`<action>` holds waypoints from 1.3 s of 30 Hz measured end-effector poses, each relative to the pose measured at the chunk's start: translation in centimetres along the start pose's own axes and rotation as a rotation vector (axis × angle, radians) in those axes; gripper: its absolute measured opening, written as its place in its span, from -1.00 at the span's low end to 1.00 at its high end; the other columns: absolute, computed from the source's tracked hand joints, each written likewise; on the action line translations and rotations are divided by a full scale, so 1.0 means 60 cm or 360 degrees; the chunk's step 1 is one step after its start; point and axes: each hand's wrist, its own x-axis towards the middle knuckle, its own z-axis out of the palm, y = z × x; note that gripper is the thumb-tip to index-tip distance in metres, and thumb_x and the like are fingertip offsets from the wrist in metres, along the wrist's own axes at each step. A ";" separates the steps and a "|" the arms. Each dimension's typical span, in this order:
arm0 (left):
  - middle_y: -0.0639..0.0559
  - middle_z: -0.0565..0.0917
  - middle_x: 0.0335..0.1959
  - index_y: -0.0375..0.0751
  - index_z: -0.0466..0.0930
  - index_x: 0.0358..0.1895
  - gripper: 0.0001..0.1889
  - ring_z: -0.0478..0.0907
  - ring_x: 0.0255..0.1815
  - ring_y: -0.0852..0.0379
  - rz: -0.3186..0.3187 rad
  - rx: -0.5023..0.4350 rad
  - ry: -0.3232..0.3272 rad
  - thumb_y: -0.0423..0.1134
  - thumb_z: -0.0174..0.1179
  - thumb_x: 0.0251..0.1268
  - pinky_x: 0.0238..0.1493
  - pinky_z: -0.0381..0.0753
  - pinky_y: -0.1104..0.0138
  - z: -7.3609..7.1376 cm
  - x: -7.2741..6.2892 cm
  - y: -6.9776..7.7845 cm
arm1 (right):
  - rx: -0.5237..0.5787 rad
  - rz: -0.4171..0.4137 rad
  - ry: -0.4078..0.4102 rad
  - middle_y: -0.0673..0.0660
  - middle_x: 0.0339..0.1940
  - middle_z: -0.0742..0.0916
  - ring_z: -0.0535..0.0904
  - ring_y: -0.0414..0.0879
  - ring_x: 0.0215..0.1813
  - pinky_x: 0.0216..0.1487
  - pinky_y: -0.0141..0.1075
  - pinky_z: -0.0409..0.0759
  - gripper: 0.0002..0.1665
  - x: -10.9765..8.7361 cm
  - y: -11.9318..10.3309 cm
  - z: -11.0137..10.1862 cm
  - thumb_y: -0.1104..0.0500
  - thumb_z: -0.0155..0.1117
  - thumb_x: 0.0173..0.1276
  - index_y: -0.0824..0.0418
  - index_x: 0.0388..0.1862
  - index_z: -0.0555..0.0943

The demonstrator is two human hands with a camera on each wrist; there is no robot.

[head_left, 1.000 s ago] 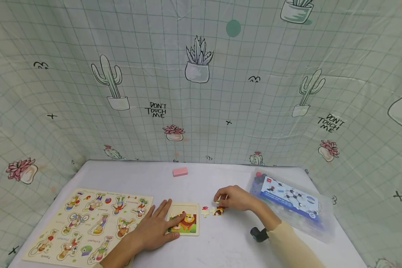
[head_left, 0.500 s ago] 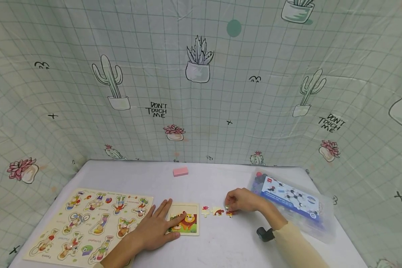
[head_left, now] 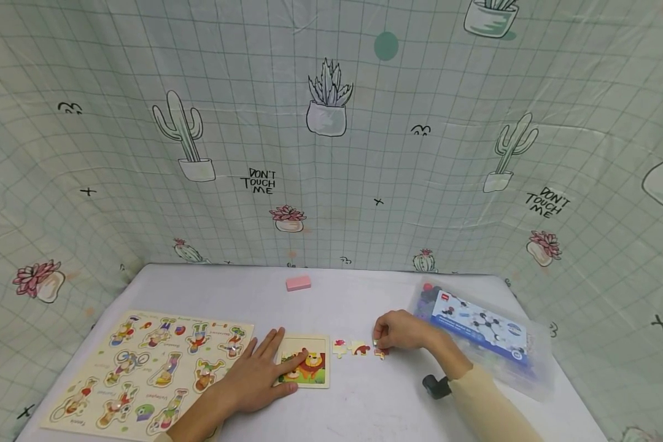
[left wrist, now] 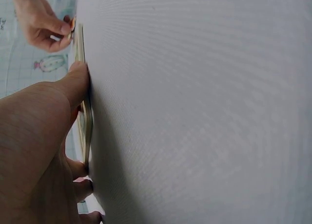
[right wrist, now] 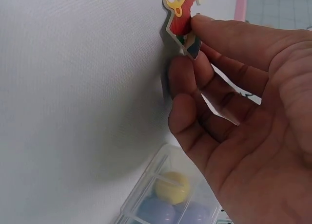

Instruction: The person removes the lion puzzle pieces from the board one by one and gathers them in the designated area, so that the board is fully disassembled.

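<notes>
Pinching a red and yellow puzzle piece (right wrist: pixel 180 24), a person's right hand (head_left: pixel 402 330) is low at a white table (head_left: pixel 359 408).
Thumb and fingertips clamp it just right of two loose pieces (head_left: pixel 360 349); the left hand (head_left: pixel 256 374), fingers apart, rests on the framed lion puzzle (head_left: pixel 312 366) to their left. Beyond the right wrist lies a clear case (head_left: pixel 479 328).

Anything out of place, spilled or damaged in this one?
Nothing looks spilled or damaged. Only the loose puzzle pieces stand out: they are outside the lion tray, whose far strip looks bare. The right hand pinches one.
</notes>
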 end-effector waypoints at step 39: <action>-0.38 0.00 0.60 0.30 0.28 0.53 -0.38 -0.06 0.62 -0.30 0.0045 -0.0033 0.0065 0.28 0.00 0.47 0.46 -0.02 -0.30 0.003 -0.002 -0.001 | 0.0034 -0.0002 0.0040 -0.08 -0.55 0.61 0.49 -0.23 -0.47 -0.41 -0.37 0.47 -0.87 0.006 -0.004 0.012 0.24 0.41 0.33 0.07 -0.38 0.62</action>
